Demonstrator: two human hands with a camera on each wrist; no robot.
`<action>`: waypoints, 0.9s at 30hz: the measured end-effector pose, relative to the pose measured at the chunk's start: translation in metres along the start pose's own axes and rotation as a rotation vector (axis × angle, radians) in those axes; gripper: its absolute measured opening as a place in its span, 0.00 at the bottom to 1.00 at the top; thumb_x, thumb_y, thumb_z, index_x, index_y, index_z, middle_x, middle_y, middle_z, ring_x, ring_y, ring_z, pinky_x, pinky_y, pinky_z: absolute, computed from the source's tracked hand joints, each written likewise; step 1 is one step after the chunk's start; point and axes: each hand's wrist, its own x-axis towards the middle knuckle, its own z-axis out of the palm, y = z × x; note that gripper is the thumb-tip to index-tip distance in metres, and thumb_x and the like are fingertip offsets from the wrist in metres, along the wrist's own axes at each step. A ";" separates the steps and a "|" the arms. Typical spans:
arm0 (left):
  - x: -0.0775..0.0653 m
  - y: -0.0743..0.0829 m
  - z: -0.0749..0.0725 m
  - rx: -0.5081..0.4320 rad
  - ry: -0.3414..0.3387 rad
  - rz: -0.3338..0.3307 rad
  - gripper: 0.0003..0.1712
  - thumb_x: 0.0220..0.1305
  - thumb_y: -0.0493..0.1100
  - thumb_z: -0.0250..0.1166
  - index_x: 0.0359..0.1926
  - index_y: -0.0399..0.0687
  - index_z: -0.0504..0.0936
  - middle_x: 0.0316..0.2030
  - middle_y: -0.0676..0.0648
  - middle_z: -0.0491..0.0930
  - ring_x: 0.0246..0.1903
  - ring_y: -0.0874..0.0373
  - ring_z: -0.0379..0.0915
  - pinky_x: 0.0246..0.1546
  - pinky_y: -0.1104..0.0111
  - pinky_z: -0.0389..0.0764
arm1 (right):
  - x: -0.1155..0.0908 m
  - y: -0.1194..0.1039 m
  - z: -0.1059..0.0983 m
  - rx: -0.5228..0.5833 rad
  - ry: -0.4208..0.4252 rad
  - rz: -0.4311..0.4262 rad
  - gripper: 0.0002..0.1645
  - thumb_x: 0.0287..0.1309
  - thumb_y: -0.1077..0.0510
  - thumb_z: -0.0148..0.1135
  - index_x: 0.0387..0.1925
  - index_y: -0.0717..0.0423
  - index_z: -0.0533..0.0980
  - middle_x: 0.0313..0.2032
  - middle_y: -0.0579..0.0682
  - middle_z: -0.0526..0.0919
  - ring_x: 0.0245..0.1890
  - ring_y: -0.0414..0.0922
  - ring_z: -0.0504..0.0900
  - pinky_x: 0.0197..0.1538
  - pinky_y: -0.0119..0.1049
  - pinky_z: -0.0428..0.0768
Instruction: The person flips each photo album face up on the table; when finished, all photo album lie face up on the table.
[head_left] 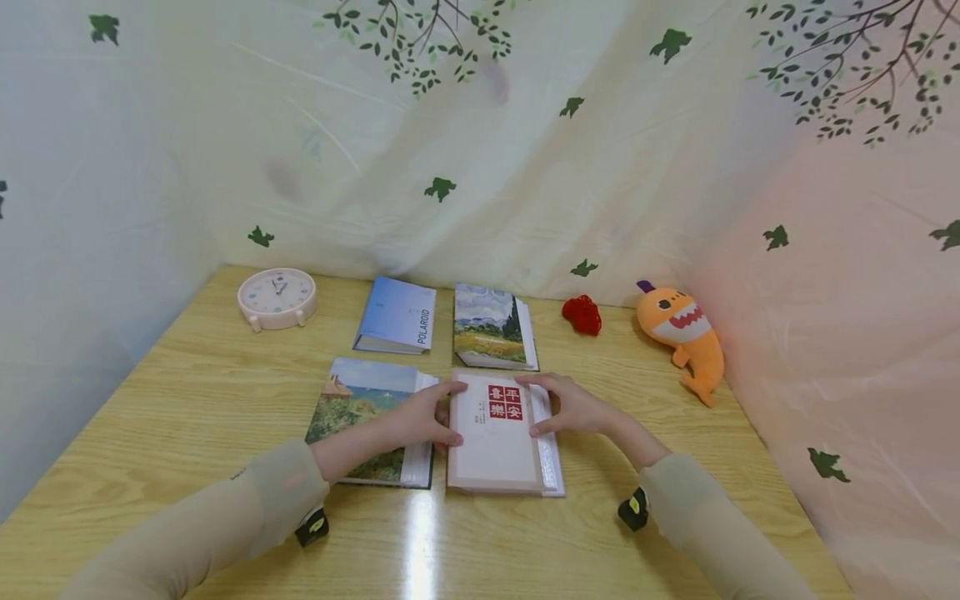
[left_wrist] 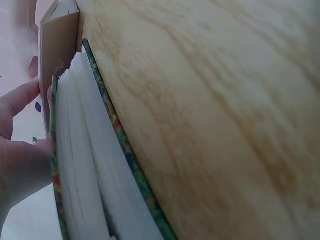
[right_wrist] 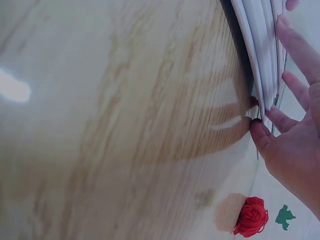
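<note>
A white photo album [head_left: 480,454] with a red block of characters lies on the wooden table, its right-hand pages showing past the cover. At its left edge, my left hand [head_left: 418,417] grips the spine side, thumb on the cover. My right hand [head_left: 573,406] holds the opposite edge; in the right wrist view, its fingertips [right_wrist: 257,127] are at the page edges. Beneath my left wrist lies a seaside-painting album [head_left: 375,408], partly hidden by the forearm. The left wrist view shows that album's pages [left_wrist: 85,140] edge-on, near the white album's spine.
Behind stand a blue POLAROID album [head_left: 395,312] and a landscape-painting album [head_left: 489,329]. A round clock [head_left: 277,296] is at the back left. Toward the right are a red yarn bundle [head_left: 582,315] and an orange shark plush [head_left: 682,329], by the curtain [head_left: 525,208].
</note>
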 end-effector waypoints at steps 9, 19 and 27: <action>0.001 -0.002 -0.007 0.249 0.041 0.072 0.48 0.48 0.42 0.75 0.68 0.41 0.62 0.48 0.42 0.74 0.33 0.56 0.77 0.33 0.68 0.81 | 0.001 -0.001 0.002 -0.017 -0.020 0.017 0.49 0.47 0.40 0.71 0.69 0.38 0.60 0.70 0.54 0.56 0.69 0.56 0.53 0.68 0.62 0.51; -0.004 -0.002 -0.009 0.492 0.110 0.113 0.45 0.45 0.53 0.76 0.63 0.45 0.70 0.65 0.37 0.60 0.60 0.43 0.65 0.58 0.54 0.71 | 0.000 -0.009 0.003 -0.036 -0.033 0.068 0.48 0.47 0.40 0.71 0.69 0.38 0.60 0.71 0.56 0.52 0.70 0.61 0.46 0.65 0.68 0.51; -0.010 0.003 -0.012 0.565 0.148 0.164 0.43 0.47 0.55 0.74 0.62 0.42 0.71 0.65 0.38 0.62 0.64 0.41 0.59 0.62 0.49 0.66 | -0.003 -0.017 -0.009 -0.140 -0.002 0.009 0.48 0.47 0.41 0.71 0.69 0.44 0.61 0.70 0.59 0.55 0.69 0.61 0.51 0.65 0.65 0.55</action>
